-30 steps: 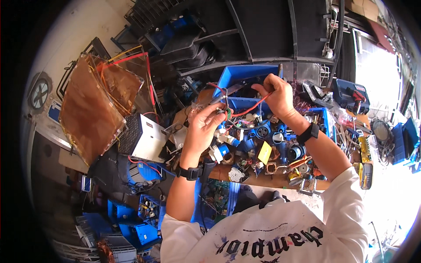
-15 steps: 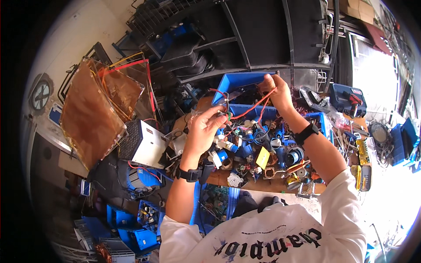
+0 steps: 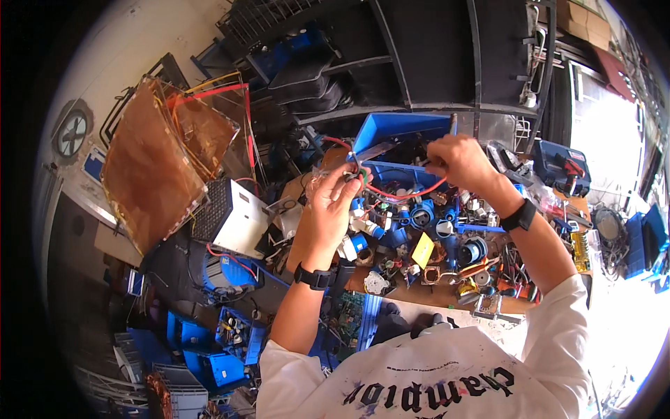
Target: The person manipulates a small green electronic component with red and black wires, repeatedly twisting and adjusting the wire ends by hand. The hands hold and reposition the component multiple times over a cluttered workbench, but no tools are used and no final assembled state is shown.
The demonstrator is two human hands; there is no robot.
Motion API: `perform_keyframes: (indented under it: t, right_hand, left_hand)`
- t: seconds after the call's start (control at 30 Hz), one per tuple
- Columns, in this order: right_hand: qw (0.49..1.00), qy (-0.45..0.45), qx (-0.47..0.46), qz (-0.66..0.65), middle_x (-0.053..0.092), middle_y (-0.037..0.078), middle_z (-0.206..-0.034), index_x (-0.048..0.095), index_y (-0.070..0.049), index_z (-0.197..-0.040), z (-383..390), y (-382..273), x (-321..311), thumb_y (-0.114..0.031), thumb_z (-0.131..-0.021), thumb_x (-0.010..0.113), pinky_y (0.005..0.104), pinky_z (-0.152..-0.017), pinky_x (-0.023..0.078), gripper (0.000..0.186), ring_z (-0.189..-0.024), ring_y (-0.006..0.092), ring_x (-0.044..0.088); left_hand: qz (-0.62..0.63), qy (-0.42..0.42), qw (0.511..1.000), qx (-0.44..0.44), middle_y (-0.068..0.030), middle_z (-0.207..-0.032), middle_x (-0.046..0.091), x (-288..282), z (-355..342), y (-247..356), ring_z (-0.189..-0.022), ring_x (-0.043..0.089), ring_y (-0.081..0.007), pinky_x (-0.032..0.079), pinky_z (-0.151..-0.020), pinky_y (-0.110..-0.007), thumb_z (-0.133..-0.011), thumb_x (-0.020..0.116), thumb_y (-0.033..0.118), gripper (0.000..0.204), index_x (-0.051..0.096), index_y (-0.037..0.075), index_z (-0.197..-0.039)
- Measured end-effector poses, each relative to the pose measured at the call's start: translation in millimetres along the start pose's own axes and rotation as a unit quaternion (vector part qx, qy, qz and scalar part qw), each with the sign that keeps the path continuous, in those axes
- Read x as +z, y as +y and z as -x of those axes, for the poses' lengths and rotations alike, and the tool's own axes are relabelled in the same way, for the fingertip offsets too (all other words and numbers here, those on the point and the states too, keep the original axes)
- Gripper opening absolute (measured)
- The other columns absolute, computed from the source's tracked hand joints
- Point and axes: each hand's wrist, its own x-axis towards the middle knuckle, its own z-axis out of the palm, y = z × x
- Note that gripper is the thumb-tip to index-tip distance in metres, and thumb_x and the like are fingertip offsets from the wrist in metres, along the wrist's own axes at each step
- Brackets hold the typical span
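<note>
My left hand [image 3: 333, 195] is closed around a bundle of wires at a small green ring-like part [image 3: 363, 174], just in front of an open blue bin [image 3: 398, 124]. My right hand [image 3: 460, 160] is closed on a red wire [image 3: 412, 196], which sags between the hands. A grey cable and another short red lead rise out of my left hand toward the bin. Under both hands lie blue and white plug housings [image 3: 421, 215], a yellow card [image 3: 422, 251] and loose fittings.
A cluttered wooden bench [image 3: 447, 299] spans the middle. A white metal case [image 3: 241, 227] and brown panels [image 3: 146, 171] stand left; a dark blue tool case [image 3: 558, 160] sits right. Blue crates [image 3: 216, 366] are below left, dark racking [image 3: 429, 56] behind.
My right hand has moved right and slightly down, its grip turned over, and the red wire now hangs lower in a curve. My left hand keeps hold of the bundle.
</note>
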Motion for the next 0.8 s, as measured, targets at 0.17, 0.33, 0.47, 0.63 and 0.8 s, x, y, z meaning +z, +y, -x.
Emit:
perform_keyframes:
  t: [0.17,0.33,0.47,0.63,0.8]
  right_hand:
    - [0.984,-0.172,0.014,-0.052,0.068,0.01,-0.082,0.064,-0.011,-0.09,18,-16,12,-0.014,-0.073,0.074,0.0433,-0.078,0.049,0.02,-0.084,0.0333,0.066]
    - [0.961,-0.246,0.069,-0.106,0.066,0.013,-0.075,0.062,-0.006,-0.087,8,-30,-25,-0.031,-0.068,0.083,0.043,-0.067,0.049,0.038,-0.076,0.0348,0.065]
    - [0.936,-0.278,0.072,-0.201,0.063,0.012,-0.071,0.063,-0.004,-0.087,3,-34,-47,-0.042,-0.073,0.08,0.0402,-0.062,0.046,0.044,-0.07,0.0341,0.063]
    - [0.968,-0.203,0.019,-0.149,0.067,0.016,-0.077,0.069,-0.007,-0.09,12,-36,-19,-0.042,-0.089,0.065,0.0457,-0.07,0.05,0.035,-0.078,0.0372,0.066]
    - [0.958,-0.218,0.127,-0.138,0.065,0.017,-0.068,0.069,-0.007,-0.09,1,-65,-32,-0.037,-0.092,0.062,0.0492,-0.069,0.05,0.03,-0.073,0.0386,0.066]
  left_hand:
    - [-0.013,0.016,0.998,0.056,-0.0146,-0.115,0.067,14,1,6,-0.107,0.065,-0.0247,0.05,-0.098,-0.038,-0.098,0.061,0.013,0.032,0.058,0.0,-0.127]
    - [-0.032,0.047,0.996,0.07,-0.0147,-0.118,0.066,13,6,7,-0.109,0.064,-0.0242,0.048,-0.1,-0.038,-0.098,0.061,0.013,0.033,0.056,-0.001,-0.127]
    - [-0.051,0.049,0.995,0.074,-0.0167,-0.121,0.064,13,7,6,-0.11,0.064,-0.0268,0.047,-0.102,-0.039,-0.098,0.06,0.009,0.033,0.054,-0.003,-0.128]
    - [-0.031,0.034,0.996,0.076,-0.0165,-0.12,0.064,30,4,8,-0.113,0.062,-0.0264,0.047,-0.103,-0.039,-0.098,0.059,0.01,0.032,0.054,-0.003,-0.128]
    - [-0.016,0.023,0.996,0.088,-0.0159,-0.12,0.065,35,5,4,-0.113,0.062,-0.0241,0.047,-0.102,-0.037,-0.099,0.059,0.014,0.031,0.056,-0.001,-0.126]
